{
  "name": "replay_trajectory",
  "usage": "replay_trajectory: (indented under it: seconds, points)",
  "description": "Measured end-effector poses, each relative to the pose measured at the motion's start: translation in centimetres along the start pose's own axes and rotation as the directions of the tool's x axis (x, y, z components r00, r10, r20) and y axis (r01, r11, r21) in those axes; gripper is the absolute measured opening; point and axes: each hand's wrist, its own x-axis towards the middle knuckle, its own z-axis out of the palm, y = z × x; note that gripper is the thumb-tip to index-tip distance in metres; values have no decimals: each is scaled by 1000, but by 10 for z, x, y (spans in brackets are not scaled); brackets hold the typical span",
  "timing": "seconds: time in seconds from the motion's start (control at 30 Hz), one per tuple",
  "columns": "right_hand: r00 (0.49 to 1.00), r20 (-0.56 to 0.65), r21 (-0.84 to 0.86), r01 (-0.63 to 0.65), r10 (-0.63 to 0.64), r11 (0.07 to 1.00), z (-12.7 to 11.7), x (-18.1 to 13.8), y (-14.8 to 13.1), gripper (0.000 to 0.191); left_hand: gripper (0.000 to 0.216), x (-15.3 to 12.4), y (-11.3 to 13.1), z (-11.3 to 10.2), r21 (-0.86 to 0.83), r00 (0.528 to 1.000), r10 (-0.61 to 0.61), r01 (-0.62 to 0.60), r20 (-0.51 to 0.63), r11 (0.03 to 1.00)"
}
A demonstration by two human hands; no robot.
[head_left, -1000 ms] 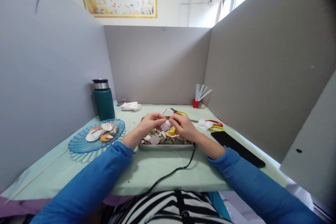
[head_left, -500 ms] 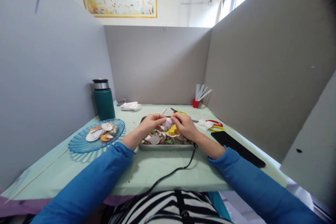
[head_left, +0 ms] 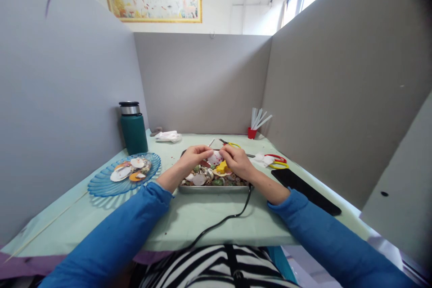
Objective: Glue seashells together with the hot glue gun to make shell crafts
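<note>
Above a metal tray [head_left: 216,190] of shells, my left hand [head_left: 195,156] and my right hand [head_left: 238,160] pinch opposite edges of a white, pink-spotted shell [head_left: 215,158]. Both sets of fingertips are closed on it, and the fingers hide part of its rim. In the tray below lie mixed small shells [head_left: 199,180] in white, brown and green. Just under the right hand sits a yellow piece [head_left: 222,167], whose kind I cannot make out.
On the left, a blue scalloped plate [head_left: 101,184] holds shells, with a green bottle [head_left: 132,132] behind. Red-and-yellow-handled scissors [head_left: 278,162] and a black flat object [head_left: 307,191] lie right. A red cup [head_left: 251,133] holds white sticks. A black cable [head_left: 222,221] crosses the front.
The spotted shell has turned slightly between my fingertips. Both hands stay almost in the same place.
</note>
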Motion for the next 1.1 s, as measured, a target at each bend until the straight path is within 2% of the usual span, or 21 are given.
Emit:
replay_trajectory:
  seconds: [0.4,0.63,0.83,1.1]
  points:
    - [991,125,148,-65,47,987,-1,0,3,31,36,0,-2,-3,17,999,0,-1,42,1000]
    - [996,57,56,-73,70,996,1,1,3,31,43,0,0,1,35,1000,6,-6,13,999]
    - [997,71,27,-45,43,999,1,1,3,31,38,0,2,3,15,998,8,-7,-54,1000]
    - [994,110,74,-23,15,997,-1,1,-1,29,39,1,0,2,35,999,-26,28,-48,999]
